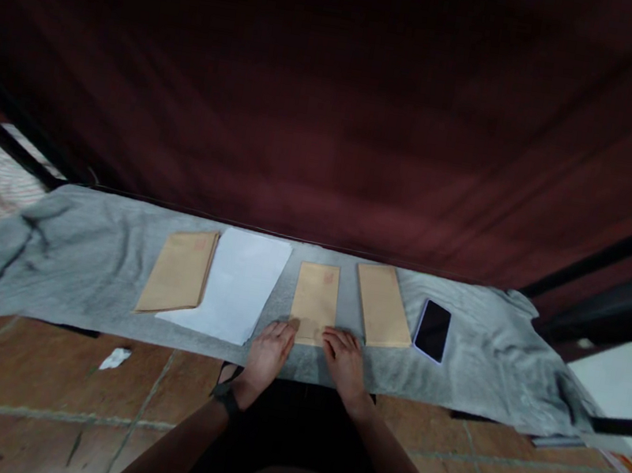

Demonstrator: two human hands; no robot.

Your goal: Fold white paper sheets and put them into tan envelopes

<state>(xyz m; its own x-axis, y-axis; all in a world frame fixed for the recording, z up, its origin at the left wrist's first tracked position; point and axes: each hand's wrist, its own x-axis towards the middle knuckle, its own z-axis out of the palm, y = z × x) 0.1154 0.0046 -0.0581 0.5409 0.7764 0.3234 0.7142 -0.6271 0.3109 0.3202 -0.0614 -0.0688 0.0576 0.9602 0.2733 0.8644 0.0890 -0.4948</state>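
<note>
A brown paper envelope [316, 296] with a small reddish print near its top right lies flat in front of me. At its lower left edge, my left hand [270, 349] has its fingers curled and its thumb side on the paper. My right hand [345, 361] grips the lower right edge the same way, fingers bent together over it. To the left lies a stack of white paper [246, 281], partly under a pile of larger brown envelopes [178, 272]. Just right of the middle envelope is a pile of slim brown envelopes [384, 306], lying at a slant.
A phone [432, 331] with a dark screen lies right of the slim envelopes. Grey cloth [111, 244] covers the narrow table. A dark red curtain [329, 151] hangs behind it, with black bars at both sides. On the tiled floor lies a crumpled white scrap [115, 358].
</note>
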